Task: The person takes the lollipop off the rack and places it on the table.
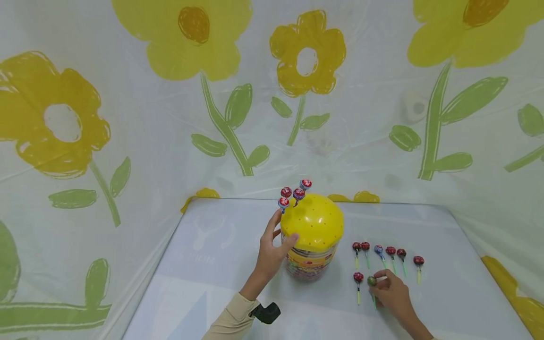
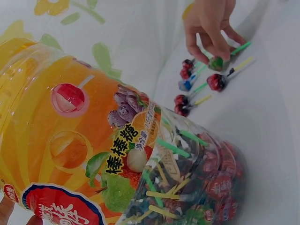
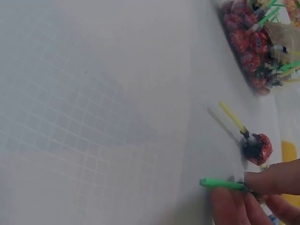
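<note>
A clear plastic lollipop jar (image 1: 309,264) with a domed yellow lid (image 1: 314,222) stands on the table. My left hand (image 1: 272,252) holds it at the lid's left side, thumb across the front edge. Several lollipops (image 1: 299,194) stick up from the lid's far left part. To the right of the jar, my right hand (image 1: 391,293) pinches a green-wrapped lollipop (image 1: 371,281) low over the table; its green stick (image 3: 222,183) shows between thumb and fingers in the right wrist view. Just left of that hand lies a red-wrapped lollipop (image 1: 358,277) with a yellow stick.
Behind the right hand lies a loose row of lollipops, with a blue-wrapped one (image 1: 379,250) among red ones and a red one (image 1: 418,260) at the right end. More lollipops (image 2: 220,187) fill the jar's bottom. A flower-printed curtain (image 1: 361,156) surrounds the pale table (image 1: 204,274).
</note>
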### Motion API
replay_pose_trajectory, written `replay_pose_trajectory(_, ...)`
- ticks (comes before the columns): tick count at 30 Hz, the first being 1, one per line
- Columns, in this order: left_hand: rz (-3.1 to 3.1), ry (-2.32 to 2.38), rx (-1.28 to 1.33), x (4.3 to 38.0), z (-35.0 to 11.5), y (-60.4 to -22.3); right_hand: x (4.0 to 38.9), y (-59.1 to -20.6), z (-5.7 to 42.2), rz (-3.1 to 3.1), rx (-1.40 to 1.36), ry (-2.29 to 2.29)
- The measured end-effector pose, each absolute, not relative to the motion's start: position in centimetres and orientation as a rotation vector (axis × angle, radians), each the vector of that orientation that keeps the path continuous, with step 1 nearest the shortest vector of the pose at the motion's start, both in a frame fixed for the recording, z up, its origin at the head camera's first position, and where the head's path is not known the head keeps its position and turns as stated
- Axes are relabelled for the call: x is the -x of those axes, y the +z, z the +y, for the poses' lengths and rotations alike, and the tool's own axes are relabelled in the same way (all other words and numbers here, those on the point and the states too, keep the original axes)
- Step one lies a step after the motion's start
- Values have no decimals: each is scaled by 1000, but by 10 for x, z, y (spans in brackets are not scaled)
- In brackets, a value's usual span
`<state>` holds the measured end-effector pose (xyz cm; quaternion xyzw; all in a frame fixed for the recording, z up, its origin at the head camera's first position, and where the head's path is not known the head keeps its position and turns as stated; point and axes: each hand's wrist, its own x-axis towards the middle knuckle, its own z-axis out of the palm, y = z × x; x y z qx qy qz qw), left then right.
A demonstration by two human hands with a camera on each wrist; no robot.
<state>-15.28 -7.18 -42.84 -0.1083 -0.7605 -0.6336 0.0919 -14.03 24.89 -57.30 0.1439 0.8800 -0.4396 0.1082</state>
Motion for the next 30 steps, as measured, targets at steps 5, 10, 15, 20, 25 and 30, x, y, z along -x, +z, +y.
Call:
replay_pose_trajectory(5,-2261,-1883,316,153,-73,-430,141,-572,248,2622,-384,-1272)
replay_pose_trajectory(10,-2253,-1891,307,152,-74,-430,143,-561,247,2668,-355,-1265)
replay_pose_trajectory(15,-2245,-1909,323,153,-73,-429,146,-545,248,2693,-352,-1274)
replay_pose_trajectory(20,-2233,-1910,336,153,-70,-428,152,-521,250,2701,-277,-1415)
replay_pose_trajectory(25,-2236,-1896,336,152,-70,-428,161,-494,247,2721,-148,-1563)
replay_pose_trajectory(30,-2253,-1878,327,151,-71,-428,170,-462,239,2795,43,-1661)
